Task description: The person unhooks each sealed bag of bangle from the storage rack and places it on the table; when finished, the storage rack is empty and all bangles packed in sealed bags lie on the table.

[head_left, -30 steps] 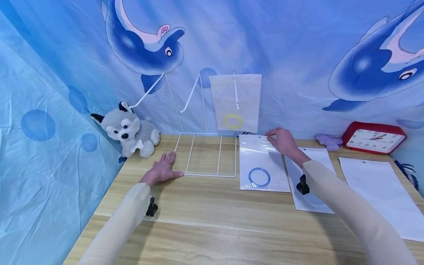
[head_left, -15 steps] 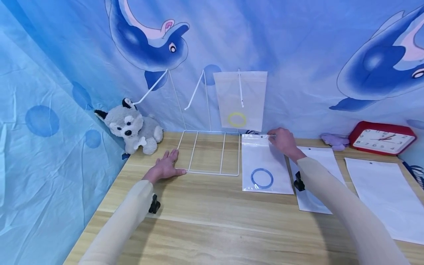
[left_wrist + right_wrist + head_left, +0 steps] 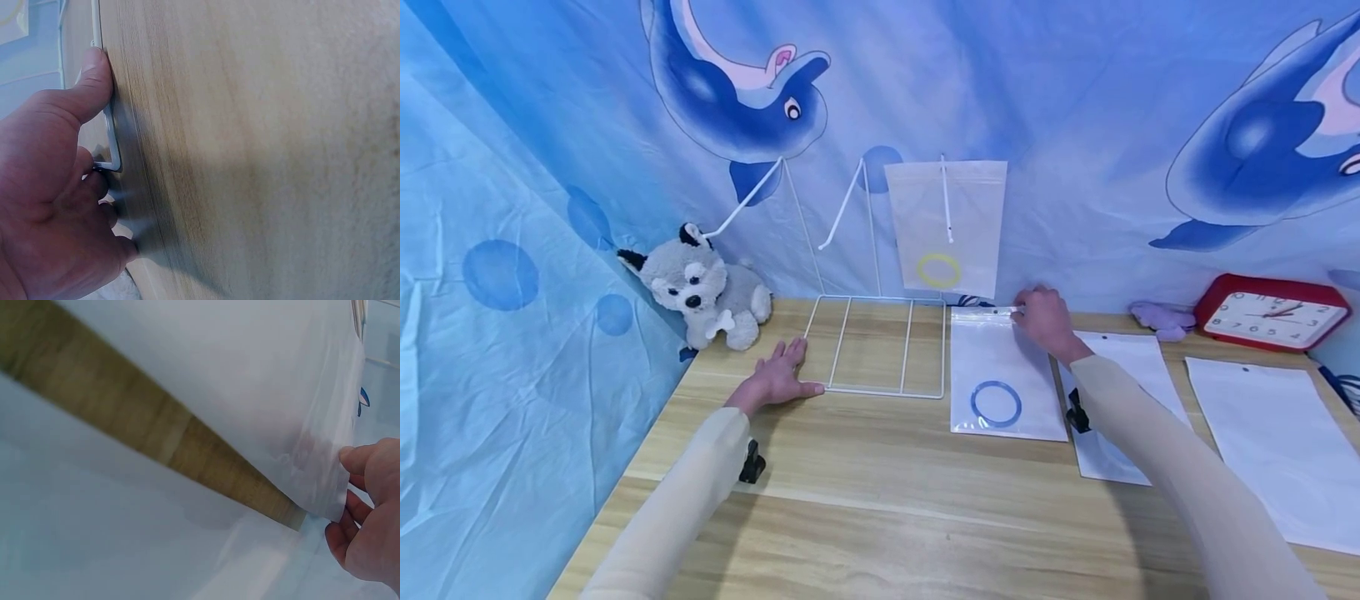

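Note:
My left hand rests with spread fingers at the front left corner of a white wire display rack. Its thumb lies on the front rod. At the rack's right, my right hand pinches the top right corner of a white zip bag with a blue ring in it. In the right wrist view, thumb and fingers hold that bag's edge, lifted a little. Another zip bag, with a yellow ring, hangs on the rack's right hook.
Two more white bags lie to the right, partly behind my right forearm. A grey plush dog sits left of the rack. A purple toy and a red clock stand at the back right. The rack's left hook and middle hook jut forward.
My right hand has settled onto the bag's top right corner and its top edge has shifted slightly. The left hand stays on the rack. The head view has shifted a little.

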`<state>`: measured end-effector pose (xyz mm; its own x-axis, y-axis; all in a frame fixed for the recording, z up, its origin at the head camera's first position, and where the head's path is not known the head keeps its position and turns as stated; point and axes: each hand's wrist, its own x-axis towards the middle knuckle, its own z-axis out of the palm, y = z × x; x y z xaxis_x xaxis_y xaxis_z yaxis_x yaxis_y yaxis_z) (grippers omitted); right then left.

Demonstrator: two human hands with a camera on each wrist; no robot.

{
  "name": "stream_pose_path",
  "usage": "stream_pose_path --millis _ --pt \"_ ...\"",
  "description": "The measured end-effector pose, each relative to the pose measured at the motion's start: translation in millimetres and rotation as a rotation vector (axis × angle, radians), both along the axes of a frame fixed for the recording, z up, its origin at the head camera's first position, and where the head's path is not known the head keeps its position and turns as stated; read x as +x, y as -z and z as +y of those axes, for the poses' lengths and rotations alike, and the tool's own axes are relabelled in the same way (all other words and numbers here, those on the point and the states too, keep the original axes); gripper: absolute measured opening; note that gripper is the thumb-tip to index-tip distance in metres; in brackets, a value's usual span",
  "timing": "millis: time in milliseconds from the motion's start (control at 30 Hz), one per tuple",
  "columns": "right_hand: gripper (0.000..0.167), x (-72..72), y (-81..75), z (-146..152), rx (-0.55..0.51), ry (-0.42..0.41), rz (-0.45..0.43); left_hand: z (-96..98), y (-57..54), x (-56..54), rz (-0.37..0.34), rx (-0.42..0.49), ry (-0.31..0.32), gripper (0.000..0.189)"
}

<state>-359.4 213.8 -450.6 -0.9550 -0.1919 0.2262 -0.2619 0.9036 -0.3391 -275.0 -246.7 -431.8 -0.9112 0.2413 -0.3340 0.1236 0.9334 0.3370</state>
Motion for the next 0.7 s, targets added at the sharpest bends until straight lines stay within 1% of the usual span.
stream_pose_path --millis 100,233,333,400,500,600,700 --pt "0.023 0.7 -0.9 1 0.021 -0.001 0.009 0.8 0.8 0.0 0.000 0.001 0.002 0.101" --pt "0.023 4.0 -8.3 0 0.033 0.000 0.002 1.1 1.7 -0.1 -0.002 0.004 -0.005 0.101" --pt "0.021 10.0 -17.3 0 0.015 0.000 -0.007 1.8 1.9 -0.1 -0.005 0.006 -0.002 0.101" --pt "0.021 14.7 -25.1 1 -0.023 -0.023 -0.001 2.1 1.8 0.3 -0.005 0.008 0.003 0.101" --pt "0.024 22.7 -43.3 0 -0.112 -0.079 0.028 2.0 1.7 0.7 0.001 0.007 0.008 0.101" --pt "0.027 31.6 -67.6 -1 -0.186 -0.135 0.070 1.5 1.4 0.9 0.007 0.006 0.010 0.101" --pt "0.031 39.1 -91.5 -2 -0.241 -0.165 0.115 0.9 0.9 1.4 0.010 0.001 0.013 0.100"
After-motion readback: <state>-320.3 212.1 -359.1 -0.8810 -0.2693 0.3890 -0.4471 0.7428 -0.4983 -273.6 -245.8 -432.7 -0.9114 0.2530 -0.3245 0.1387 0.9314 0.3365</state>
